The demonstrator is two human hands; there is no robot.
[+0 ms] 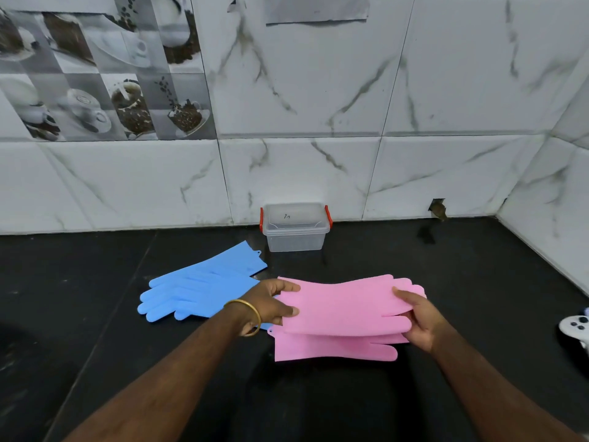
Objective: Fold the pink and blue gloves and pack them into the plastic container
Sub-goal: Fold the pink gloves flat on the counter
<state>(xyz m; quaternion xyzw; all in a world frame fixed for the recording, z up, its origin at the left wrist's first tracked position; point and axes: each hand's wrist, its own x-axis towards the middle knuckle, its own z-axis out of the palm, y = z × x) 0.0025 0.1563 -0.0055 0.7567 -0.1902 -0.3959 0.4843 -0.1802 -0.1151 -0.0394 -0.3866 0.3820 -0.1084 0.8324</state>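
Two pink gloves lie stacked on the black counter, fingers pointing right. The upper pink glove (344, 306) is lifted slightly above the lower pink glove (334, 347). My left hand (271, 306) pinches the upper glove's cuff end, thumb on top. My right hand (420, 320) grips its finger end. The blue gloves (204, 287) lie flat to the left, fingers pointing left, partly under my left hand. A clear plastic container (294, 229) with red side clips and its lid on stands against the back wall.
The black counter (478, 266) meets marble-tiled walls at the back and right. A white controller-like object (577, 330) sits at the right edge. A small hole (437, 209) shows in the wall tile near the back right.
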